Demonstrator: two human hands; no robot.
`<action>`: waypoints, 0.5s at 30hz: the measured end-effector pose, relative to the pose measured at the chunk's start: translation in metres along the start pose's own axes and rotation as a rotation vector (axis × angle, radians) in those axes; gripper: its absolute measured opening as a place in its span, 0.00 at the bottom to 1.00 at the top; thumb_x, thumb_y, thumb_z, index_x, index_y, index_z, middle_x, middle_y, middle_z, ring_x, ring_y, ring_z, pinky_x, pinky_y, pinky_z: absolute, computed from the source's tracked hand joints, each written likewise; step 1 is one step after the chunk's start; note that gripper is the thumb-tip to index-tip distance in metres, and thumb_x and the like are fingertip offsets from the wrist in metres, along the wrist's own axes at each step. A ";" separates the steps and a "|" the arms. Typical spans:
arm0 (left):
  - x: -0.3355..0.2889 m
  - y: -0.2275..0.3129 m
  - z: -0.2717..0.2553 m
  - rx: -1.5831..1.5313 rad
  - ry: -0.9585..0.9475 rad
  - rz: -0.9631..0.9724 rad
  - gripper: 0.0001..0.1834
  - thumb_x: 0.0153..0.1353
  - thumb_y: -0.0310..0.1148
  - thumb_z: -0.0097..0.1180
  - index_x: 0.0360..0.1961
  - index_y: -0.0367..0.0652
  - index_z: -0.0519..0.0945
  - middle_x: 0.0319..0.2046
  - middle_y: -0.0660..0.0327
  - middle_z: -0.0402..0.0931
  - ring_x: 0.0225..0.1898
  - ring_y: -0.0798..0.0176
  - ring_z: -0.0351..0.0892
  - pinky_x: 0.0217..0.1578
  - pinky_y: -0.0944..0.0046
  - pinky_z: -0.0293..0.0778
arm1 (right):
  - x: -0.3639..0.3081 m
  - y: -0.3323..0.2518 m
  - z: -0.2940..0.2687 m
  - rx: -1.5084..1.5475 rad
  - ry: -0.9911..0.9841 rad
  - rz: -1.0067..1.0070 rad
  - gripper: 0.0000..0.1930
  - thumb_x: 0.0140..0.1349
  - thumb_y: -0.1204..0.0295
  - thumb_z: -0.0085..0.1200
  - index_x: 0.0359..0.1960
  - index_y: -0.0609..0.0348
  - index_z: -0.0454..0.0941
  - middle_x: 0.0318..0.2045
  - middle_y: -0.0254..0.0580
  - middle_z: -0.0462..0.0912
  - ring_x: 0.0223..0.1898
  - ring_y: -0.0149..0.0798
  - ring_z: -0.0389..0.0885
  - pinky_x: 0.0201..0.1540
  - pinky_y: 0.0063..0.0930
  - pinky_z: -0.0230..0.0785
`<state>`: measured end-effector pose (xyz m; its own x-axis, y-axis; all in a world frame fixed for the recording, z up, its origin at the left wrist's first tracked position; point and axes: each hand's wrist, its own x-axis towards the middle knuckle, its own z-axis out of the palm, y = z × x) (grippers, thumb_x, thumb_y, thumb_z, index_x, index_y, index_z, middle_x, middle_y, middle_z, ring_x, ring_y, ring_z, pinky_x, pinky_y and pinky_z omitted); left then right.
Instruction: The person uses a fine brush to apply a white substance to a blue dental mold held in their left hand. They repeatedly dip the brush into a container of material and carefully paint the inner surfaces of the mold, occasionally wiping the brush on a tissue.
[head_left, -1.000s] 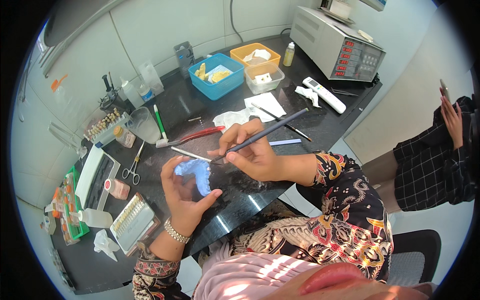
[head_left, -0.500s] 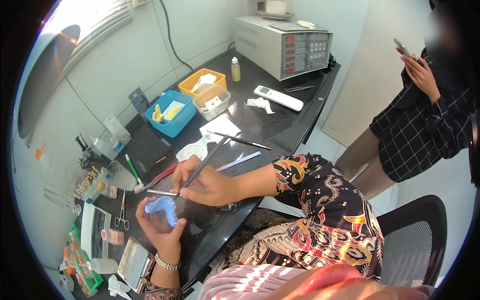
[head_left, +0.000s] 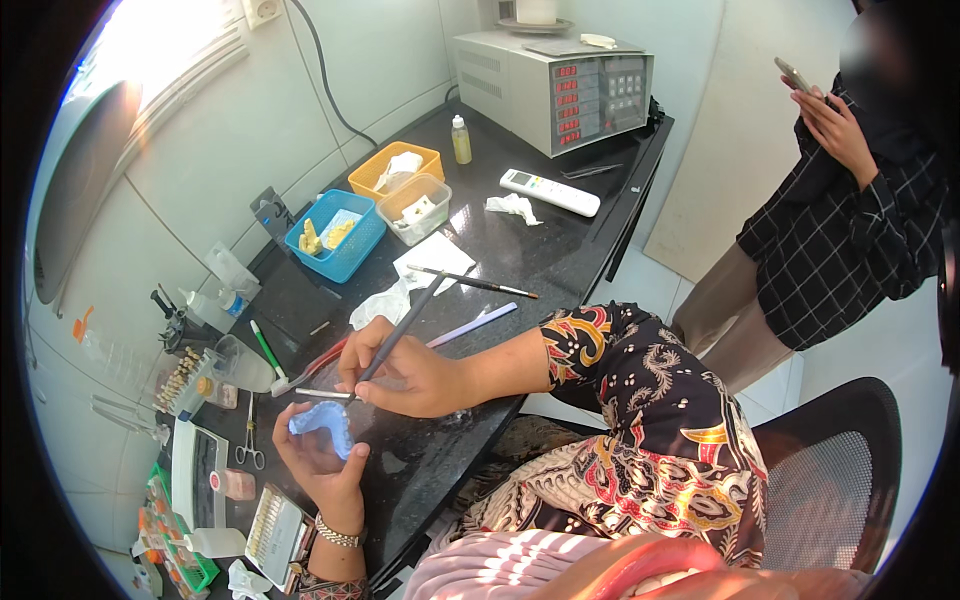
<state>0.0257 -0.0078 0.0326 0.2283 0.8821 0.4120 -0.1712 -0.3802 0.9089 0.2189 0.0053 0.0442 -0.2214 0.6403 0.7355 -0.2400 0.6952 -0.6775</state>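
Observation:
Between the thumb and fingers of my left hand (head_left: 335,482) is a blue, horseshoe-shaped dental model (head_left: 337,424) with tooth bumps along its edge. My right hand (head_left: 415,378) pinches a dark, slim-handled tool (head_left: 402,322) like a pen. Its lower tip points down just above the model's upper right edge; whether they touch, I cannot tell. A thin whitish stick (head_left: 320,394) lies close to the right fingertips. Beyond that hand, a dark-handled brush (head_left: 490,284) crosses white tissue (head_left: 437,260), and a lilac stick (head_left: 475,324) lies on the black table.
Blue (head_left: 345,262), yellow (head_left: 368,172) and clear containers stand at the back, near a grey box with red displays (head_left: 555,90). Scissor-like forceps (head_left: 251,440), a shade guide (head_left: 283,535) and bottles lie left. A person (head_left: 840,230) holding a phone stands right.
The whole view has shifted slightly. The tool's tip and the model's edge look a little farther apart. Both hands keep their holds, and the box's red displays have changed.

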 end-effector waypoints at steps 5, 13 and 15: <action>-0.002 0.000 -0.002 0.009 -0.010 -0.021 0.45 0.42 0.28 0.69 0.60 0.46 0.56 0.52 0.59 0.59 0.50 0.61 0.67 0.45 0.63 0.72 | 0.000 -0.002 0.002 0.026 0.030 0.013 0.13 0.60 0.80 0.46 0.38 0.53 0.53 0.37 0.42 0.68 0.41 0.33 0.71 0.44 0.29 0.66; 0.001 0.002 0.002 -0.067 0.050 -0.038 0.44 0.45 0.30 0.68 0.62 0.47 0.54 0.53 0.60 0.59 0.51 0.60 0.66 0.48 0.60 0.72 | 0.008 -0.002 -0.003 0.333 0.054 0.194 0.07 0.62 0.78 0.47 0.37 0.58 0.61 0.37 0.37 0.66 0.41 0.29 0.69 0.47 0.24 0.71; 0.001 0.001 0.002 -0.076 0.016 -0.045 0.44 0.45 0.28 0.68 0.62 0.47 0.54 0.54 0.60 0.59 0.52 0.60 0.65 0.48 0.59 0.72 | 0.009 -0.003 -0.004 0.461 0.109 0.301 0.06 0.63 0.76 0.47 0.38 0.57 0.62 0.37 0.37 0.67 0.41 0.29 0.70 0.48 0.28 0.73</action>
<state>0.0276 -0.0079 0.0345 0.2216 0.9025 0.3694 -0.2333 -0.3187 0.9187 0.2216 0.0104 0.0525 -0.2509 0.8354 0.4890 -0.5752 0.2776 -0.7694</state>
